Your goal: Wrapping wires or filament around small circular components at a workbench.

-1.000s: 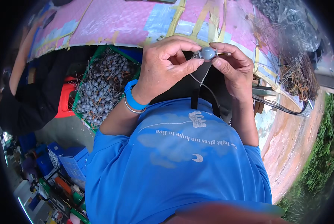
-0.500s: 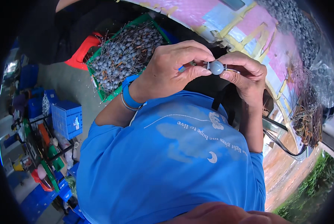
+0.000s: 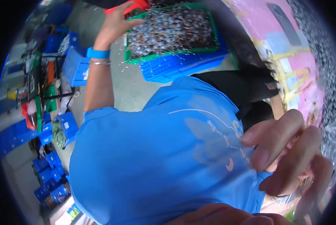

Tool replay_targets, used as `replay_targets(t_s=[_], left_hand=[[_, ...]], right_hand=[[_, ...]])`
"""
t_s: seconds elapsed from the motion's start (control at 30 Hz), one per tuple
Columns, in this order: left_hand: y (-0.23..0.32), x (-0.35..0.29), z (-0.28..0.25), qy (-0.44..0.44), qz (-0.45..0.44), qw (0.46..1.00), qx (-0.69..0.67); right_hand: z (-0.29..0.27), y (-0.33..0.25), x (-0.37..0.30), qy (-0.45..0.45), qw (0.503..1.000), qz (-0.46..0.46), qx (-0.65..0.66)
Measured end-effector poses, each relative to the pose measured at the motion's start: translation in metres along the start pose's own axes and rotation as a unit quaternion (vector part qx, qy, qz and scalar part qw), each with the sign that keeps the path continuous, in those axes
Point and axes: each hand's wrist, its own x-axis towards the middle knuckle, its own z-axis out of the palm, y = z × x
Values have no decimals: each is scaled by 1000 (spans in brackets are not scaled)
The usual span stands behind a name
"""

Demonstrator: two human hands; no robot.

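Note:
Over the left edge of a green crate (image 3: 212, 28), my left hand (image 3: 114, 29) reaches with its fingers stretched apart and nothing visible in them. A heap of small grey balls with thin wires (image 3: 171, 32) fills the crate. Close in front at the lower right is my right hand (image 3: 288, 153), slightly blurred. Its fingers are bent but apart, and I see nothing between them; its palm is partly hidden.
Under the green crate is a blue crate (image 3: 179, 66). A red stool (image 3: 138, 8) stands behind my left hand. To the right, a pink taped table top (image 3: 293, 62) carries a dark flat strip (image 3: 284, 24) and many grey pieces (image 3: 314, 41). Blue bins (image 3: 75, 69) line the left.
Both hands have parted from the grey ball held between them, which I no longer see. My left hand moved up and left to the crate; my right came closer, lower right. The view has shifted.

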Motion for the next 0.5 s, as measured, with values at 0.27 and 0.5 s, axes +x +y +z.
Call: replay_targets(t_s=[0.27,0.5], left_hand=[[80,28,56,-120,111,935,-313],[245,62,115,-160,478,805,-314]], right_hand=[[-11,-14,-6,106,988,-11,-110],[-1,-62,-43,173,966,-96,-165]])
